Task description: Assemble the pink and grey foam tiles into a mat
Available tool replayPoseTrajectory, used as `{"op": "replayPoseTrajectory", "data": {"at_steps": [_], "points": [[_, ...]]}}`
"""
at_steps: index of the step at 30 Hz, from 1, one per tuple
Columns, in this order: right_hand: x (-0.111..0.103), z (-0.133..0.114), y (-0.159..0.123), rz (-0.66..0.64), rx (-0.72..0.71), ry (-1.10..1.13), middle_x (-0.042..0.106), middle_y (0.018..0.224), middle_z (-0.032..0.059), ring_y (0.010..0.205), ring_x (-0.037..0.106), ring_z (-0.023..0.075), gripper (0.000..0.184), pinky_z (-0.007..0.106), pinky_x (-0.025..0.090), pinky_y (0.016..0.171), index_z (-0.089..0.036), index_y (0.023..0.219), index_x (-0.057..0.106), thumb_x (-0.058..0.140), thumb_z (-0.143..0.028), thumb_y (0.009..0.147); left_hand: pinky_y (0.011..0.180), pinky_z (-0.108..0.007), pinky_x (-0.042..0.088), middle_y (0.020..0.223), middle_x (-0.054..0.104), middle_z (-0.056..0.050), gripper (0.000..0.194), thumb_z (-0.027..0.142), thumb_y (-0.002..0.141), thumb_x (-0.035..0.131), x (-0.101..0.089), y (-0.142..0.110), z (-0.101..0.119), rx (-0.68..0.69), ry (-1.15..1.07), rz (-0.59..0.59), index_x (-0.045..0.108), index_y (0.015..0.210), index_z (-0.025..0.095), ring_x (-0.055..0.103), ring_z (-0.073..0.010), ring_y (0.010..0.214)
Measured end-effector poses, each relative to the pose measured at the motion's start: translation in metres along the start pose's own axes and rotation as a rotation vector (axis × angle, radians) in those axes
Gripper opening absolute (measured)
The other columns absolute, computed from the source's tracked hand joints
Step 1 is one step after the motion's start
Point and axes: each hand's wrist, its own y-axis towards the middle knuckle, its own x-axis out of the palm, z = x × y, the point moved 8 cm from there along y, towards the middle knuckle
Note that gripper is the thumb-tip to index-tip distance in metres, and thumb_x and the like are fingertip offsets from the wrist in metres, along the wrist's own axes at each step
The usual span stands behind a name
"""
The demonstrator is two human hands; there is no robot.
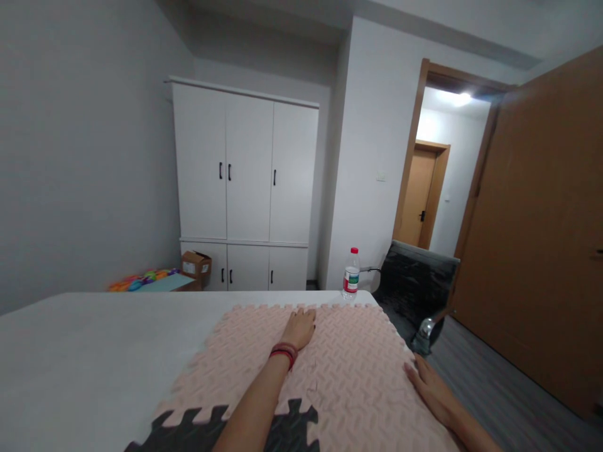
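Observation:
Pale pink foam mat tiles [358,358] with a woven-looking texture and jigsaw edges lie flat on a white table. A dark grey foam tile [294,424] borders the pink at the lower left, partly hidden under my forearm. Palm down on the pink foam near its far edge rests my left hand [300,328], fingers stretched forward, with red bands around the wrist. My right hand [431,387] touches the right edge of the pink foam, its fingers extended and slightly apart. Neither hand grips anything that I can see.
A plastic bottle [351,276] with a red cap stands at the table's far right corner. Beyond the right edge is a black chair [417,285]. The white tabletop [94,358] extends left. Behind are a cardboard box [196,267], a white cabinet [247,163] and an open wooden door [541,232].

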Motion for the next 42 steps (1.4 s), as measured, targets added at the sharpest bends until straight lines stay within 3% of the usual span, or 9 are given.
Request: {"op": "replayPoseTrajectory", "data": {"at_steps": [9,17,23,26,29,33,36,39,42], "points": [[0.009,0.01,0.007,-0.047,0.005,0.02,0.039,0.141,0.013,0.129,0.036,0.0231,0.076,0.036,0.023,0.11,-0.011,0.137,0.035,0.024,-0.063,0.084,0.099,-0.053,0.036,0.131,0.047,-0.009,0.042,0.038,0.086,0.054,0.023,0.022,-0.016,-0.068,-0.062,-0.084,0.048,0.123,0.02,0.045,-0.0263,0.119],[-0.005,-0.006,0.001,-0.008,-0.045,-0.029,0.049,0.133,0.0106,0.123,0.044,0.0237,0.064,0.035,0.032,0.105,-0.016,0.13,0.046,0.026,-0.057,0.086,0.099,-0.054,0.036,0.131,0.047,-0.009,0.044,0.039,0.086,0.054,-0.001,0.019,-0.008,-0.059,-0.093,-0.135,0.048,0.124,0.019,0.046,-0.0265,0.118],[-0.004,0.0,-0.001,-0.016,-0.021,-0.137,0.048,0.134,0.0127,0.123,0.044,0.0236,0.064,0.035,0.033,0.102,-0.011,0.13,0.044,0.021,-0.053,0.088,0.112,-0.05,0.011,0.148,0.028,-0.011,0.051,0.036,0.093,0.032,-0.03,-0.055,0.035,0.06,-0.105,-0.108,0.028,0.14,0.017,0.021,-0.0241,0.137],[-0.007,-0.001,-0.005,-0.01,-0.013,-0.252,0.046,0.135,0.0144,0.124,0.043,0.0231,0.064,0.036,0.034,0.101,-0.009,0.13,0.044,0.019,-0.051,0.089,0.113,-0.043,0.013,0.149,0.026,-0.009,0.055,0.038,0.091,0.026,-0.023,-0.106,0.052,0.077,-0.118,-0.184,0.027,0.142,0.016,0.019,-0.0211,0.138],[-0.022,-0.016,-0.016,0.089,-0.018,-0.422,0.051,0.129,0.0145,0.119,0.047,0.0253,0.054,0.042,0.036,0.097,-0.014,0.123,0.052,0.024,-0.047,0.09,0.113,-0.042,0.017,0.149,0.026,-0.008,0.057,0.042,0.09,0.026,-0.018,-0.135,0.059,0.063,-0.124,-0.24,0.028,0.142,0.018,0.02,-0.0209,0.138],[-0.039,-0.06,-0.042,0.2,-0.072,-0.53,0.051,0.127,0.0201,0.122,0.04,0.0307,0.047,0.054,0.025,0.101,-0.009,0.122,0.051,0.031,-0.035,0.09,0.111,-0.05,0.016,0.148,0.029,-0.011,0.053,0.042,0.092,0.031,-0.031,-0.137,0.064,0.032,-0.105,-0.238,0.03,0.14,0.019,0.023,-0.0244,0.137],[-0.042,-0.093,-0.077,0.176,-0.148,-0.522,0.04,0.138,0.0189,0.131,0.03,0.028,0.05,0.052,0.018,0.106,-0.008,0.131,0.042,0.032,-0.032,0.089,0.109,-0.057,0.015,0.143,0.037,-0.01,0.051,0.045,0.089,0.045,-0.05,-0.135,0.083,0.039,-0.091,-0.197,0.04,0.132,0.02,0.029,-0.0279,0.133],[-0.038,-0.105,-0.138,0.04,-0.281,-0.375,0.033,0.145,0.0094,0.133,0.029,0.0228,0.053,0.046,0.02,0.109,-0.018,0.136,0.039,0.025,-0.042,0.091,0.109,-0.057,0.013,0.138,0.043,-0.011,0.046,0.042,0.088,0.048,-0.075,-0.153,0.115,0.074,-0.112,-0.163,0.046,0.127,0.018,0.032,-0.0282,0.131],[-0.041,-0.09,-0.216,-0.101,-0.365,-0.161,0.03,0.147,-0.0019,0.133,0.03,0.0211,0.055,0.039,0.028,0.109,-0.034,0.134,0.043,0.028,-0.058,0.086,0.111,-0.052,0.01,0.14,0.041,-0.015,0.047,0.038,0.088,0.043,-0.108,-0.205,0.138,0.13,-0.167,-0.127,0.046,0.128,0.014,0.03,-0.0269,0.133]]}}
